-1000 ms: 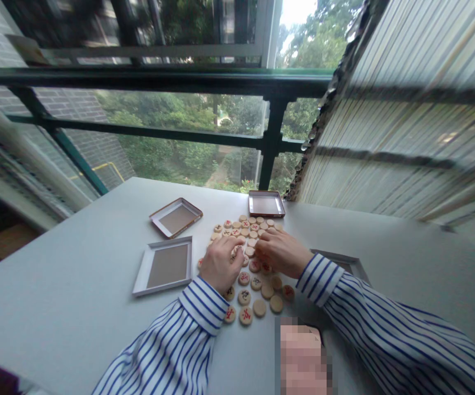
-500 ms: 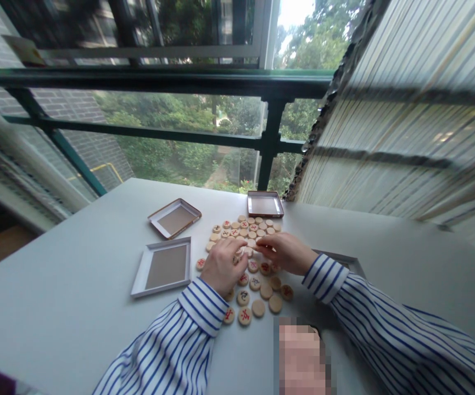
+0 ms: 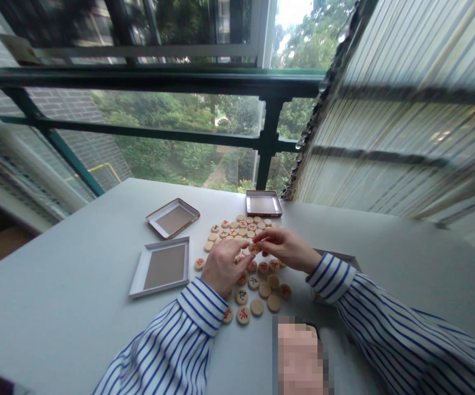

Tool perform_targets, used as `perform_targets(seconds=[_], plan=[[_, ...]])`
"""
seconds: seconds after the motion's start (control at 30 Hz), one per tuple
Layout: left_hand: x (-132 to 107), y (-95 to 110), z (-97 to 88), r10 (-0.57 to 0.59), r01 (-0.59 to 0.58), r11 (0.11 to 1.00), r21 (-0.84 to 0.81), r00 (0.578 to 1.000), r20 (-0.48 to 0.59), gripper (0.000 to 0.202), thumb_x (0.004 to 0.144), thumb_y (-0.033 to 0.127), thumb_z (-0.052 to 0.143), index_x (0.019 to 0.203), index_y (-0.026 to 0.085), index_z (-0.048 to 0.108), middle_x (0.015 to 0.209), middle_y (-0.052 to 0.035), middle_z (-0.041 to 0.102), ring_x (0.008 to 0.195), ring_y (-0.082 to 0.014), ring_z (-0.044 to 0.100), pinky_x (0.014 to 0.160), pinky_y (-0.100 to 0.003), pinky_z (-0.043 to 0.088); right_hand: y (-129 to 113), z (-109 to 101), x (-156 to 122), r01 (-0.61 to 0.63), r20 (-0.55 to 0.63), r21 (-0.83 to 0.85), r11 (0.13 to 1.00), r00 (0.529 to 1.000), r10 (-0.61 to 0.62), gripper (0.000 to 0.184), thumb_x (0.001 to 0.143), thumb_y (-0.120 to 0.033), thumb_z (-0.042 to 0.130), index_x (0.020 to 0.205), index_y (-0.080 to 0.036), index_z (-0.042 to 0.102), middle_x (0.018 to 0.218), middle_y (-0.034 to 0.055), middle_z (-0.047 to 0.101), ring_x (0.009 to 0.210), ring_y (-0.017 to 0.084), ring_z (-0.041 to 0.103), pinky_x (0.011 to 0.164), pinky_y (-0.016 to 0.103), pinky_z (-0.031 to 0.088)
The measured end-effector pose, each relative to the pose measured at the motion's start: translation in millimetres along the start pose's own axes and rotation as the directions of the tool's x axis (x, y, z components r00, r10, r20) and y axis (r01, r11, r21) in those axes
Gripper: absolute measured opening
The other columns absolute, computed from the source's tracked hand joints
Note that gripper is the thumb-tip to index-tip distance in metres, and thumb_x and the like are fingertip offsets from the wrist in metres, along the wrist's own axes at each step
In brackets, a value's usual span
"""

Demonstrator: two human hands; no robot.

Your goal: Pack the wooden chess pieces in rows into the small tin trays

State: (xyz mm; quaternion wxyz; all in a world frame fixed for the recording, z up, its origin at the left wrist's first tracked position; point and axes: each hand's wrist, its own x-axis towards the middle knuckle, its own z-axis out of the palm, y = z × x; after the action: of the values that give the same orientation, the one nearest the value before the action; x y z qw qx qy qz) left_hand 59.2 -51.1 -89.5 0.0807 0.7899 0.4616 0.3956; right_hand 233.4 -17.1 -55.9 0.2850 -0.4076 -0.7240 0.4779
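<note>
Head view, and here's a red-marked disc tilted between my two hands, amid the wooden discs spread over the white table! My right hand seems to pinch it; my left hand curls in, thumb and fingers parted, and whether they touch it I can't tell. An open grey tray lies to the left, a brown-edged tray at the far side. Handling one piece is the step, I'd say; the next move calls for a light, steady grip clear of its neighbours.
</note>
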Motion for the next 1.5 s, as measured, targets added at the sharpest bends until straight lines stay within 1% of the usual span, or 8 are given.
perform_targets(seconds=[0.17,0.3,0.43,0.57,0.73,0.87,1.17,1.5], plan=[[0,-2,0.1,0.028,-0.027,1.000,-0.008,1.000,0.012,0.021,0.078,0.031,0.056,0.092,0.016,0.061,0.089,-0.0059,0.065,0.085,-0.0196,0.057,0.077,-0.035,0.044,0,-3,-3,0.034,0.092,-0.023,0.999,0.995,-0.032,0.029,0.072,-0.034,0.059,0.092,-0.012,0.060,0.079,0.0052,0.064,0.071,0.013,0.058,0.066,0.027,0.047],[-1,-3,-0.3,0.033,-0.033,0.999,-0.003,0.998,0.053,0.021,0.079,0.029,0.055,0.094,0.016,0.061,0.089,-0.0062,0.065,0.084,-0.0195,0.057,0.076,-0.035,0.044,4,-6,-5,0.072,0.111,-0.185,0.980,0.992,-0.052,0.033,0.072,-0.035,0.059,0.095,-0.012,0.060,0.076,0.0047,0.064,0.068,0.013,0.057,0.060,0.025,0.045],[0,-4,-1.0,0.029,-0.030,0.999,0.010,0.996,0.081,0.022,0.079,0.028,0.053,0.097,0.017,0.061,0.091,-0.0061,0.065,0.086,-0.0194,0.056,0.078,-0.035,0.044,5,-7,-5,0.125,0.094,-0.328,0.936,0.991,-0.100,0.028,0.076,-0.034,0.055,0.093,-0.014,0.060,0.074,0.0040,0.063,0.066,0.012,0.056,0.059,0.023,0.043],[0,-5,-3.5,-0.009,0.004,0.998,0.061,0.997,0.074,0.023,0.078,0.024,0.054,0.098,0.017,0.060,0.093,-0.0066,0.064,0.089,-0.0202,0.056,0.081,-0.036,0.043,5,-10,-5,0.168,0.066,-0.543,0.823,0.985,-0.157,0.023,0.079,-0.034,0.052,0.091,-0.017,0.062,0.075,0.0034,0.062,0.065,0.011,0.054,0.059,0.022,0.039],[2,-6,-6.3,-0.073,0.060,0.989,0.132,0.992,0.098,0.020,0.077,0.022,0.052,0.094,0.018,0.062,0.092,-0.0062,0.064,0.089,-0.0199,0.056,0.081,-0.036,0.043,7,-12,-3,0.187,0.113,-0.729,0.659,0.982,-0.153,0.023,0.078,-0.035,0.053,0.091,-0.022,0.066,0.082,0.0057,0.060,0.075,0.014,0.053,0.067,0.024,0.038],[8,-6,-6.5,-0.090,0.065,0.983,0.171,0.986,0.142,0.019,0.075,0.025,0.054,0.090,0.017,0.064,0.089,-0.0067,0.065,0.087,-0.0204,0.056,0.079,-0.035,0.043,7,-10,0,0.198,0.157,-0.775,0.600,0.980,-0.121,0.022,0.078,-0.034,0.054,0.091,-0.023,0.067,0.082,0.0061,0.059,0.076,0.015,0.052,0.066,0.024,0.036],[24,1,0.6,-0.074,0.011,0.953,0.303,0.978,0.196,0.013,0.072,0.027,0.057,0.077,0.020,0.067,0.075,-0.0055,0.066,0.078,-0.0224,0.055,0.071,-0.036,0.040,7,-11,2,0.215,0.191,-0.828,0.517,0.976,-0.100,0.031,0.080,-0.044,0.048,0.083,-0.022,0.068,0.076,0.0061,0.058,0.068,0.014,0.050,0.059,0.023,0.033],[24,0,4.0,-0.056,-0.030,0.938,0.346,0.970,0.236,0.010,0.070,0.023,0.055,0.073,0.021,0.065,0.072,-0.0039,0.065,0.076,-0.0221,0.054,0.069,-0.035,0.039,11,-17,-2,0.204,0.181,-0.831,0.517,0.979,-0.096,0.027,0.080,-0.039,0.050,0.097,-0.024,0.065,0.080,0.0063,0.058,0.073,0.016,0.052,0.061,0.025,0.034]])
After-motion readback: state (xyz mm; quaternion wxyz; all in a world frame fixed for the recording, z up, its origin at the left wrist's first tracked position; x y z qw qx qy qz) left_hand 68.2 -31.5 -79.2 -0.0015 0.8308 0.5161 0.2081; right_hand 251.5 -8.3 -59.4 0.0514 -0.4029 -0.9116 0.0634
